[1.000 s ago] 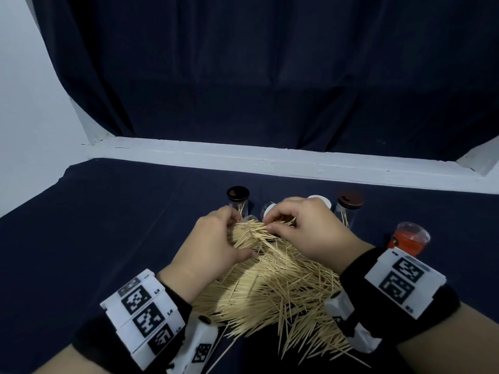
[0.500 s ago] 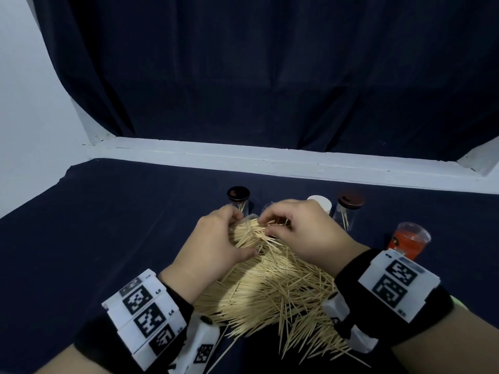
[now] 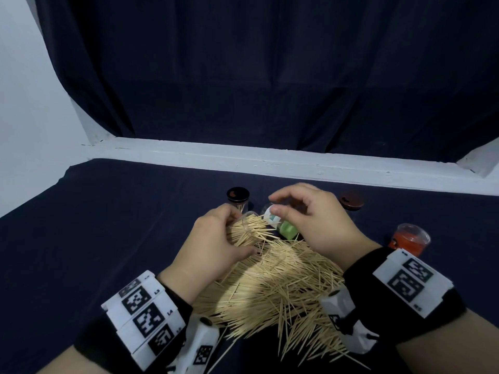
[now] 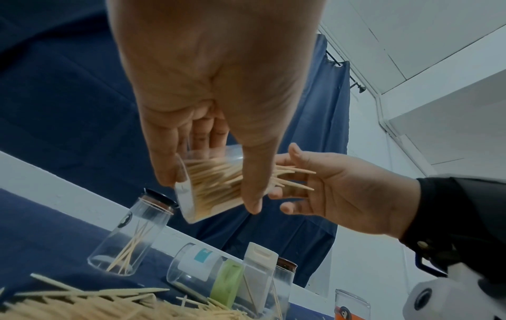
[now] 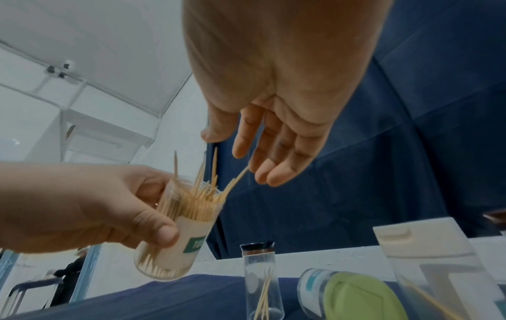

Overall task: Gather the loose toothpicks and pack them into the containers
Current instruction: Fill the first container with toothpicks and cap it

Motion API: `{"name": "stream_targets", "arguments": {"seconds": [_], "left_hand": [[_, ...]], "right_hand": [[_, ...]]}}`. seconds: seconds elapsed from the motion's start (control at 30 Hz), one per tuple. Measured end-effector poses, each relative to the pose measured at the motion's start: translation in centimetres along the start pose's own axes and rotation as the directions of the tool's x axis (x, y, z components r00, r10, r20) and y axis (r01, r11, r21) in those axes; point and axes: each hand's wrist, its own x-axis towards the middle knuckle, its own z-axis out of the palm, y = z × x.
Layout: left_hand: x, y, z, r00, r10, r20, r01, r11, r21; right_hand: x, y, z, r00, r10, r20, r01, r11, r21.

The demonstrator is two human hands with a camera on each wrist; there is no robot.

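Observation:
My left hand point(image 3: 229, 238) grips a clear container point(image 3: 247, 228) stuffed with toothpicks, tilted with its mouth toward the right. In the left wrist view the thumb and fingers wrap the container point(image 4: 208, 184). Toothpick tips stick out of the container point(image 5: 180, 216) in the right wrist view. My right hand point(image 3: 302, 211) hovers just past that mouth, fingers point(image 5: 273, 171) loosely extended and holding nothing. A big pile of loose toothpicks point(image 3: 275, 287) lies on the dark cloth between my wrists.
A green-lidded container point(image 3: 286, 230) lies on its side under my right hand. A black-lidded jar point(image 3: 238, 197) with a few toothpicks stands behind, a brown-lidded jar point(image 3: 351, 202) to the right, an orange container point(image 3: 410, 238) further right. A white ledge point(image 3: 270, 163) borders the back.
My right hand, which was pinching toothpicks at the container's mouth, has lifted and opened its fingers. The green-lidded container beneath it now shows. The left hand keeps its grip.

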Motion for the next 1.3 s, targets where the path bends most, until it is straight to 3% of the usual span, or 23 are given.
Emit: {"name": "stream_targets", "arguments": {"seconds": [0.13,0.3,0.6,0.83,1.0,1.13,1.23,1.3], "left_hand": [[0.0,-0.1,0.1,1.000,0.014,-0.026,-0.015,1.000,-0.022],[-0.1,0.3,0.4,0.998,0.058,-0.014,-0.059,0.998,-0.036],[-0.4,0.1,0.2,0.996,0.077,-0.034,-0.078,0.996,-0.050],[-0.3,-0.1,0.1,0.995,0.051,-0.083,-0.057,0.996,-0.063],[-0.5,0.6,0.2,0.996,0.091,-0.019,-0.092,0.992,-0.081],[-0.7,0.7,0.5,0.991,0.133,0.014,-0.132,0.989,-0.067],[-0.7,0.3,0.5,0.992,0.126,-0.003,-0.126,0.990,-0.059],[-0.6,0.1,0.4,0.993,0.118,-0.022,-0.119,0.991,-0.064]], "right_hand": [[-0.6,0.6,0.4,0.995,0.086,0.043,-0.088,0.995,0.037],[-0.8,0.6,1.7,0.997,-0.042,0.067,0.041,0.999,0.018],[-0.6,-0.9,0.9,0.998,-0.058,-0.015,0.059,0.992,0.110],[-1.5,0.0,0.3,0.986,-0.032,0.163,0.015,0.994,0.108],[-1.2,0.0,1.0,0.995,-0.067,0.078,0.065,0.997,0.035],[-0.9,-0.4,1.6,0.989,-0.085,0.117,0.090,0.995,-0.035],[-0.9,-0.8,1.4,0.987,-0.091,0.132,0.091,0.996,0.008],[-0.9,-0.9,0.9,0.994,-0.099,0.056,0.098,0.995,0.030]]}}
